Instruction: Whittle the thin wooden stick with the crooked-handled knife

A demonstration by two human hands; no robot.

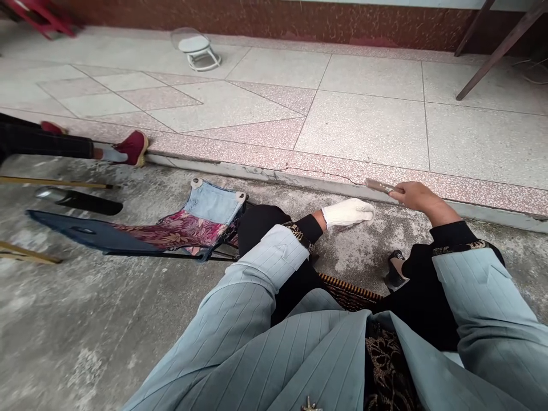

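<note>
White knitted glove (342, 213) covers the left hand (351, 213), right of centre; whether it grips anything, nobody can tell. Up and right of it, the bare right hand (414, 196) holds a thin brown-grey stick-like tool (377, 185). If that hold slipped, the tool might bump the glove or chip the speckled pink stone step (483, 194).

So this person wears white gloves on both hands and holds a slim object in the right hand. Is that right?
Not quite: only the left hand wears a white glove. The head camera's view shows the right hand bare. It does hold a slim object, as you say.
</note>
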